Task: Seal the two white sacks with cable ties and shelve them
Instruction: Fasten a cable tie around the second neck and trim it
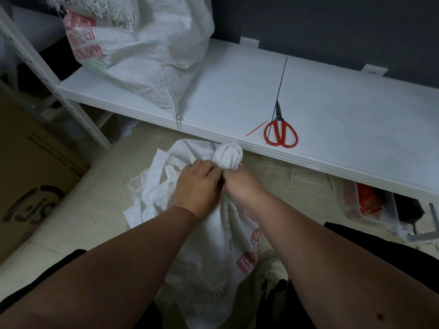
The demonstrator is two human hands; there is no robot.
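Observation:
A white woven sack (213, 245) with red print lies on the floor in front of me, its neck twisted into a knob (227, 155) just below the shelf edge. My left hand (198, 186) and my right hand (241, 184) are both closed around the neck right under that knob, knuckles touching. A second white sack (142, 55) with red lettering rests on the white shelf (344, 110) at the back left. A long black cable tie (281, 84) lies on the shelf. Whether a tie is around the neck is hidden by my fingers.
Red-handled scissors (281, 131) lie near the shelf's front edge, with a thin red strip (256, 128) beside them. A cardboard box (31, 181) stands at the left. Under the shelf at right sits a clear bin (370, 203) with red items.

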